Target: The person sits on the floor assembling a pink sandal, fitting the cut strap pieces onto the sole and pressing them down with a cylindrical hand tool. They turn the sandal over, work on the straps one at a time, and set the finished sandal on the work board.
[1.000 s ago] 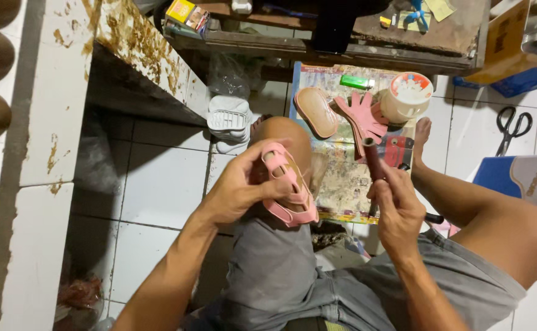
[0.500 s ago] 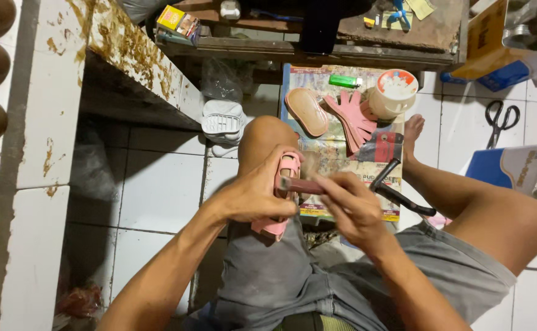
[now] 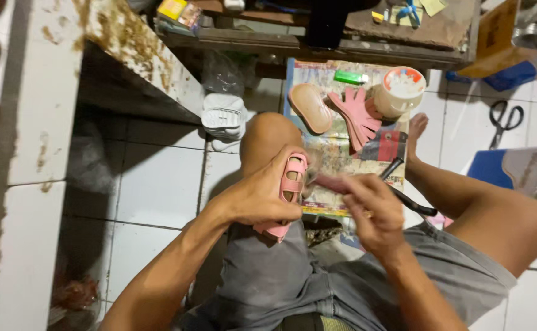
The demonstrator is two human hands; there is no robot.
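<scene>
I sit on a tiled floor with my knees apart. My left hand [image 3: 261,197] grips a small pink sandal [image 3: 288,191] over my left thigh, just below the knee. My right hand [image 3: 369,211] pinches a thin pink strip [image 3: 329,182] whose tip reaches the sandal's straps. A black-handled tool [image 3: 410,202] lies just past my right hand, on the paper; I cannot tell whether the hand touches it.
A printed paper sheet [image 3: 336,153] on the floor carries a tan insole [image 3: 310,107], pink cut strips [image 3: 357,116], a green lighter [image 3: 350,77] and a round tub [image 3: 399,91]. Scissors [image 3: 502,119] lie at right, a white sandal [image 3: 222,117] at left. A stained white ledge [image 3: 41,116] stands left.
My right hand came down from beside the sandal and brought the pink strip to its straps. The sandal has sunk lower toward my thigh in my left hand.
</scene>
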